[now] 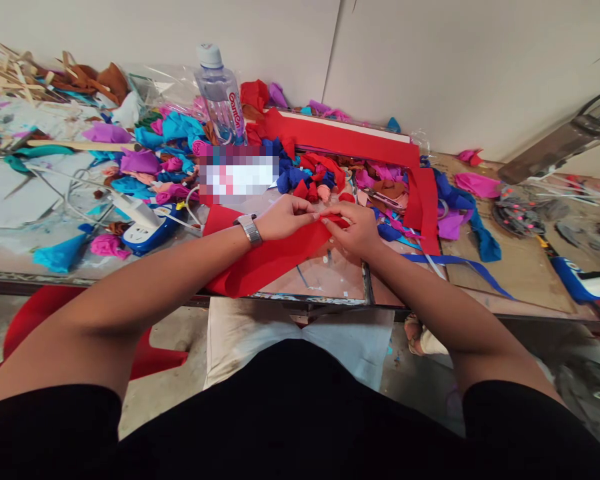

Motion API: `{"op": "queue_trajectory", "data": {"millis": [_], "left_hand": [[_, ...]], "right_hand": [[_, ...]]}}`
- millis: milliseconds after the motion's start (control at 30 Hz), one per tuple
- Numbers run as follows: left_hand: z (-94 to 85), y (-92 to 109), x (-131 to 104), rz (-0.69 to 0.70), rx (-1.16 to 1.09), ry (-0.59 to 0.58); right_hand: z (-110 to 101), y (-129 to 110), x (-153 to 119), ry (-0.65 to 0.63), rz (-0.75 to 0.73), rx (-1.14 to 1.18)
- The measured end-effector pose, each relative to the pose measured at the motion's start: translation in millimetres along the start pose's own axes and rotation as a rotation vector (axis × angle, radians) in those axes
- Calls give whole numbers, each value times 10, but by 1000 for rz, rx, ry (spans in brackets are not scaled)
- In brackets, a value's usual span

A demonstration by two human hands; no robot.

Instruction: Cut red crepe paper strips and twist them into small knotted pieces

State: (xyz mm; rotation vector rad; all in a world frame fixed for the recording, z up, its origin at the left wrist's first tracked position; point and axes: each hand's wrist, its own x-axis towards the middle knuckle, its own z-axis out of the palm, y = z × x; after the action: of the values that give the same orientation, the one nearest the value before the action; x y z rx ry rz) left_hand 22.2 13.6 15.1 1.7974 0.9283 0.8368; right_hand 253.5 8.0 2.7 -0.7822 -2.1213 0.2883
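Pinching red paper (pixel 260 260) near the front edge of the counter (pixel 325 283)

The left hand (pixel 285 217) and the right hand (pixel 355 228) meet just in from the front edge, fingertips nearly touching over one narrow, crumpled end of the red paper. The left hand has its thumb and fingers drawn together at that end; the right hand nips it between thumb and fingers (how firmly either one squeezes, I cannot tell). From there the paper widens out flat under the left wrist, which wears a metal-banded watch (pixel 250 230), and its lower corner reaches the front edge.

Behind the hands, toward the back edge, lies a heap of crumpled paper scraps (pixel 300 175) in blue, red, purple and brown. A long red strip (pixel 345 139) stretches across the back of it, with a shorter red strip (pixel 423 207) running down toward the right forearm. A clear bottle (pixel 221 97) with a white cap stands near the back edge, left of the hands. Nearer the front edge on that side sits a blue-and-white power socket (pixel 153 230), and a teal-handled tool (pixel 45 151) rests further left. Thin wooden sticks (pixel 20 73) are piled by the back left corner. Toward the right end are a blue ribbon-like strip (pixel 473 267) along the front and a dark bottle (pixel 545 143) at the back.
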Motion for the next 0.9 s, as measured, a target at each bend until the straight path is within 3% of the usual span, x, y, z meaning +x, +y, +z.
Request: {"op": "queue_trajectory", "data": {"millis": [667,900], "left_hand": [[10,-18,-3,38,143,11],[6,-32,-2,46,144,9]], "right_hand": [[-21,75,13,-49,-62,-66],[-31,63,21,-71,-15,-83]]}}
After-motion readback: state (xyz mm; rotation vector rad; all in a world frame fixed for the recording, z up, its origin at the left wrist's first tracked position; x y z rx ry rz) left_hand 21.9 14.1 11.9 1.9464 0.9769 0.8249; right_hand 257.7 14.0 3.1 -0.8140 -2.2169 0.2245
